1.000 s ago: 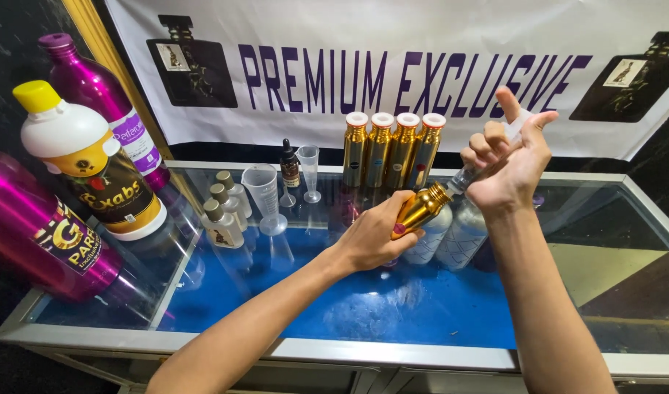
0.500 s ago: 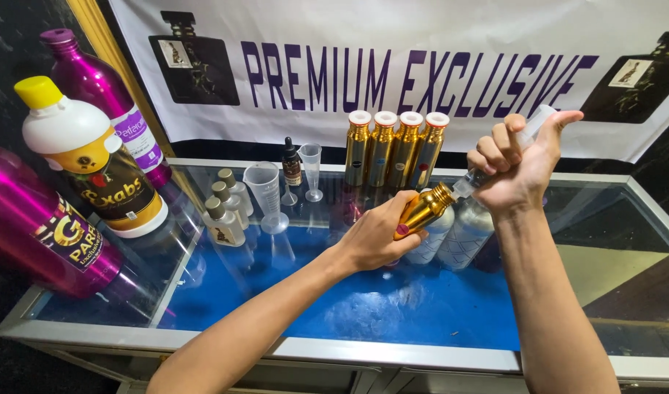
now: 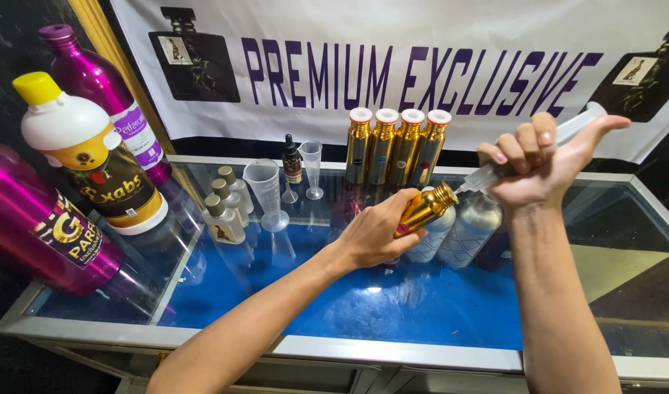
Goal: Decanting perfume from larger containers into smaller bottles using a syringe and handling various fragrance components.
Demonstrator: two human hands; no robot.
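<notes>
My left hand [image 3: 374, 232] grips a small gold bottle [image 3: 427, 209], tilted with its open neck up and to the right. My right hand [image 3: 536, 162] is closed around a clear plastic syringe [image 3: 577, 128], thumb on the plunger end. The syringe's tip touches the gold bottle's neck. Both hands hover above the glass counter [image 3: 626, 241] near its middle. Two silvery bottles [image 3: 472, 230] stand just behind and below the gold bottle.
Several capped gold bottles [image 3: 396, 148] stand in a row at the back. A clear measuring cup [image 3: 267, 191], a funnel glass [image 3: 313, 168], a dark dropper bottle [image 3: 292, 161] and small capped bottles [image 3: 223, 211] sit left of centre. Large magenta bottles [image 3: 35, 222] and a white yellow-capped bottle [image 3: 94, 160] fill the left.
My right thumb has pushed the syringe's plunger end inward, and the hand has closed more tightly. The gold bottle and my left hand have stayed nearly still.
</notes>
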